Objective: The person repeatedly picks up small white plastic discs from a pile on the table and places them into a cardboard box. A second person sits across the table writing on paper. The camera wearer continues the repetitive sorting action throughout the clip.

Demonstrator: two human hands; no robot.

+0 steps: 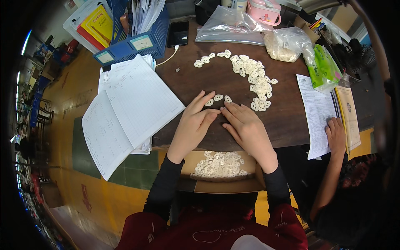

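Small cream-white rounded-triangular pieces with two holes each lie on the dark wooden table. Three of these pieces sit in a short row at my fingertips. My left hand rests on the table, fingers extended, its forefinger beside the leftmost piece. With its fingertips at the rightmost piece, my right hand lies with fingers stretched out. Beyond it spreads a curved heap of the same pieces, with a few scattered pieces to its left. Below my wrists, an open cardboard box holds many more of them.
An open notebook lies at left, below a blue file holder and a phone on a cable. Plastic bags and a pink container stand behind. At right, another person's hand rests by a printed sheet.
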